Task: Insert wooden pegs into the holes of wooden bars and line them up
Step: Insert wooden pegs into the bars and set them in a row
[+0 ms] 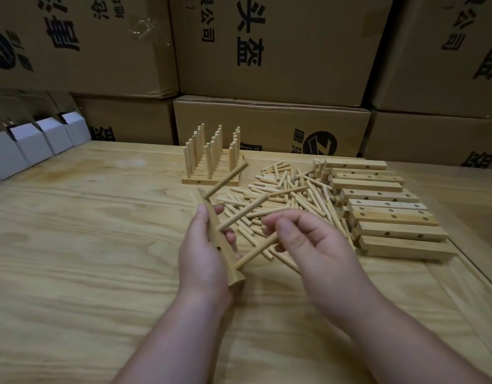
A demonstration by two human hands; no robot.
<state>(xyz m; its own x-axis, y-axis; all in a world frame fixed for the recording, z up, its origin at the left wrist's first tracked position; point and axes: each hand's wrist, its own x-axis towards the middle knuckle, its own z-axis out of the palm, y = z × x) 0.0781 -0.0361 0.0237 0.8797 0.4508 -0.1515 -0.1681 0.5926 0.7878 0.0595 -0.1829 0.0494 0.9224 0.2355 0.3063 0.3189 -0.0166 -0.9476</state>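
My left hand (202,253) grips a wooden bar (225,254) held on edge above the table. Two pegs stick out of the bar to the right: a far one (227,180) and a middle one (243,213). My right hand (305,239) pinches a third peg (256,252) whose lower end sits at the bar's near end. A pile of loose pegs (292,189) lies behind my hands. Several empty bars (377,206) with holes are stacked to the right. Finished bars (213,156) with upright pegs stand in a row at the back.
The work goes on over a pale wooden table (87,259). Stacked cardboard boxes (272,126) wall off the far edge. Small white cartons (31,145) stand along the back left.
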